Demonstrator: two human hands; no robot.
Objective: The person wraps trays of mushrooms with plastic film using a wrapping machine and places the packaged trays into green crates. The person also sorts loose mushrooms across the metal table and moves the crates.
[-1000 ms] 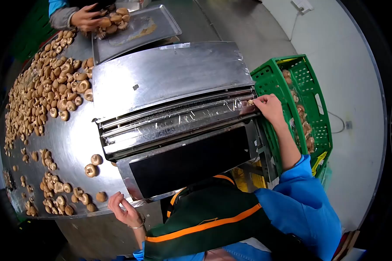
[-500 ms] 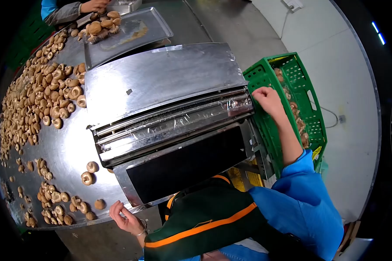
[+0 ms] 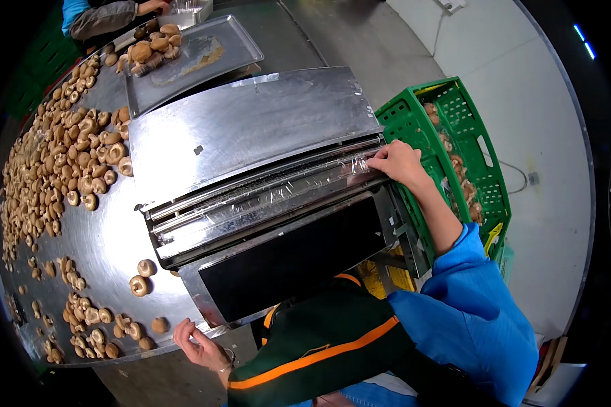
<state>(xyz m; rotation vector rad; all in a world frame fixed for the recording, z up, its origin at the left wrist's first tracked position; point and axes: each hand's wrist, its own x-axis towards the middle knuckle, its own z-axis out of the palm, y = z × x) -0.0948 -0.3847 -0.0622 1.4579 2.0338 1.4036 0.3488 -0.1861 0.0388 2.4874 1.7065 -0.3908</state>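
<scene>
A metal film-wrapping machine (image 3: 251, 129) stands in front of me, with rollers and a strip of clear plastic film (image 3: 278, 193) across its middle. My right hand (image 3: 399, 163) is at the right end of the rollers, thumb and fingertips pinched on the edge of the film. Below the film lies the machine's black plate (image 3: 292, 258). My left hand (image 3: 202, 347) is at the near edge of the metal table (image 3: 115, 237), beside the machine's lower left corner. Its fingers are loosely bent and apart, holding nothing.
Many brown mushrooms (image 3: 68, 149) cover the table's left side, with small groups nearer me. A metal tray (image 3: 217, 51) holds a heap of mushrooms at the back. A green crate (image 3: 485, 176) with packed mushrooms stands right. At the far left, a co-worker's sleeve (image 3: 105, 20) shows.
My right hand has moved left and slightly down, from above the crate's edge onto the film's right end. My left hand has shifted barely. The view has tilted slightly.
</scene>
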